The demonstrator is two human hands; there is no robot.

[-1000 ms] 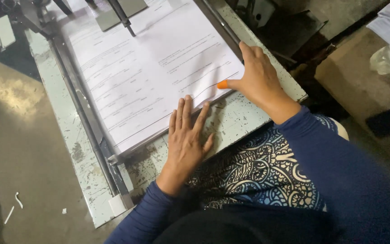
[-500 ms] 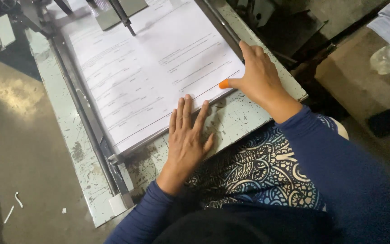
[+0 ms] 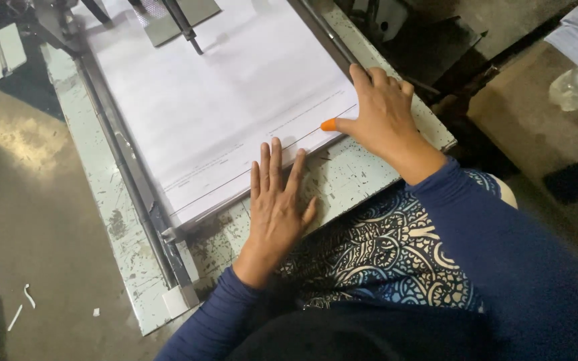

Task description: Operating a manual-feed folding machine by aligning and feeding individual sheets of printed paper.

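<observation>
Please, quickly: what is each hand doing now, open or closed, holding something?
Left hand: open, flat, fingertips on the paper stack; holds nothing.
Right hand: open, resting at the stack's corner, thumb with orange cap on the paper.

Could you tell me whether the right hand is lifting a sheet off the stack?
No, the right hand lies flat at the corner of the paper stack.

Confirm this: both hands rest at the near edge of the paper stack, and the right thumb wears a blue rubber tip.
Wrong on the colour. In the head view the right hand has an orange tip on its thumb. The rest holds: the left hand and the right hand both rest at the near edge of the paper stack.
</observation>
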